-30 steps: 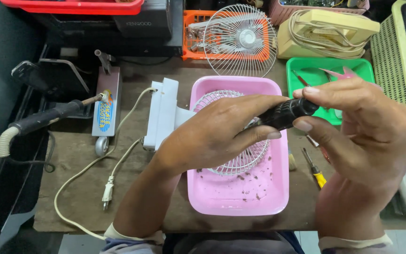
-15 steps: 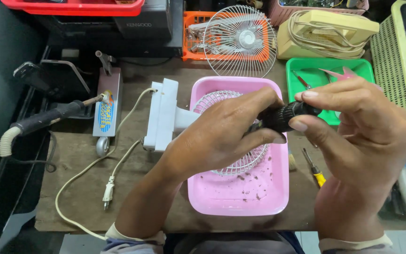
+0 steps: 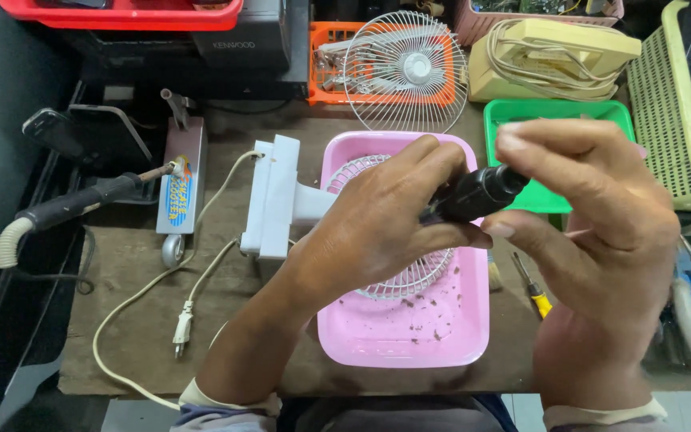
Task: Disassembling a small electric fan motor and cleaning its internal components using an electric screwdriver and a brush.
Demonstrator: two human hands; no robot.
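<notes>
Hands [image 3: 385, 232] [image 3: 601, 232] grip black cylinder [image 3: 477, 194] between them, above pink tray [image 3: 409, 344]

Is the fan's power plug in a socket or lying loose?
Lying loose. The plug rests on the brown work mat with its prongs bare, at the end of the cream cord; no socket near it.

Both hands were bare, with no gloves, rings or watch to be seen. The left hand [image 3: 377, 232] led back along an uncovered forearm to a pale cream cuff near the lower edge of the view, and under that cuff showed a bluish-grey layer of cloth. The right hand [image 3: 601, 232] ended in a like pale cream cuff at the wrist, also low in the view. The fingernails were short and plain.
</notes>
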